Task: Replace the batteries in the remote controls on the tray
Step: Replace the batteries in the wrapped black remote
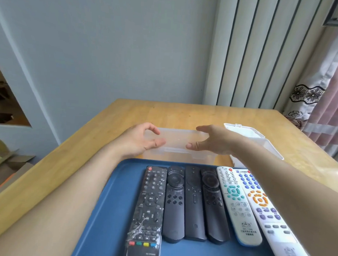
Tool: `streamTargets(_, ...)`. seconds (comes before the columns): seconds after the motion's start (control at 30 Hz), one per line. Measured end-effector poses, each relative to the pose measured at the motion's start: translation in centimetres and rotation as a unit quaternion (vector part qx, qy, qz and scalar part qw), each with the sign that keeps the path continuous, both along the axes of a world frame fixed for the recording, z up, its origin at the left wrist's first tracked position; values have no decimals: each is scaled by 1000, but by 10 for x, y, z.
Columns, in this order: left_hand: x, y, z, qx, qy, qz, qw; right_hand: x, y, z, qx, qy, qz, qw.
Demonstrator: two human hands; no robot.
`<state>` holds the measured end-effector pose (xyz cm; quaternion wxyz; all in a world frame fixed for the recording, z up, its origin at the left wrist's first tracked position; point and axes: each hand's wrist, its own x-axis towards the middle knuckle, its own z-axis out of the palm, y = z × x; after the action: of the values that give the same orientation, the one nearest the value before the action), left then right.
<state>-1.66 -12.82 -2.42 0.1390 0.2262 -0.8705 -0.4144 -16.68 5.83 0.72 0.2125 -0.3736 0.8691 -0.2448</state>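
Several remote controls lie side by side on a blue tray [113, 212]: a long black one [149, 205] on the left, three dark grey ones [195, 211] in the middle, and two white ones [238, 208] on the right. Just beyond the tray stands a translucent plastic box [180, 140] with its lid on. My left hand [140, 141] is at the box's left end, fingers and thumb curved in a loose C. My right hand [211, 140] is at its right end, fingers stretched and thumb spread. Neither hand clearly grips the box.
A second clear plastic box [259, 139] with its lid raised stands at the right, partly behind my right forearm. The wooden table [184, 113] reaches back to the wall. A radiator and a curtain are at the right, cardboard boxes on the floor at the left.
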Motion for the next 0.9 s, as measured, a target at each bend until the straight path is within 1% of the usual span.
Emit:
streamTargets(0.03,-1,5,-3,-25,10,-4,1000,2,1,-4,-22,3,-5,1000)
streamTargets(0.07,1,13,-5,-24,31,0,999,5,3,-9,-55,5,-18,998)
streamTargets(0.1,-3,16,-9,-24,51,8,998,6,4,-15,-80,19,-35,996)
streamTargets(0.13,-2,21,-10,-42,57,24,997,10,5,-22,-82,46,-46,995)
streamTargets(0.17,-1,25,-10,-92,50,45,994,15,6,-29,-71,82,-51,993)
streamTargets(0.23,-2,34,-6,-232,38,76,969,23,7,-37,-36,159,-34,986)
streamTargets(0.27,-2,41,-3,-283,38,68,956,26,8,-40,-28,187,-16,982)
streamTargets(0.3,-3,46,-2,-306,33,49,950,27,8,-41,-41,200,-16,979)
streamTargets(0.33,-4,55,-1,-320,12,16,947,27,13,-38,-70,209,-34,975)
streamTargets(0.4,-5,67,-5,-360,-65,-33,930,19,24,-28,-125,225,-76,963)
streamTargets(0.43,-8,69,-7,-375,-98,-41,921,10,34,-23,-135,227,-97,960)
streamTargets(0.47,-9,67,-6,-378,-112,-39,918,-1,44,-17,-134,221,-119,959)
streamTargets(0.5,-8,62,-3,-365,-117,-28,923,-12,52,-13,-125,214,-152,957)
streamTargets(0.53,-19,68,1,-341,-102,-21,934,-30,74,-10,-120,185,-195,956)
streamTargets(0.57,-22,68,8,-310,-96,2,946,-42,85,-9,-132,131,-226,956)
streamTargets(0.6,-25,69,15,-290,-85,28,953,-51,94,-11,-158,54,-252,953)
streamTargets(0.63,-32,73,21,-275,-66,52,958,-56,104,-13,-187,-21,-275,943)
streamTargets(0.67,-40,79,26,-261,-32,72,962,-60,110,-17,-206,-82,-289,931)
streamTargets(0.7,-50,88,31,-244,10,81,966,-64,114,-23,-220,-116,-295,923)
streamTargets(0.77,-80,109,36,-171,76,49,981,-74,119,-34,-242,-139,-305,911)
streamTargets(0.8,-97,120,36,-116,86,20,989,-77,117,-36,-254,-144,-308,906)
streamTargets(0.87,-132,141,32,-27,55,-17,998,-81,114,-37,-280,-160,-315,893)
streamTargets(0.9,-148,151,29,-6,24,-25,999,-83,115,-38,-295,-174,-316,885)
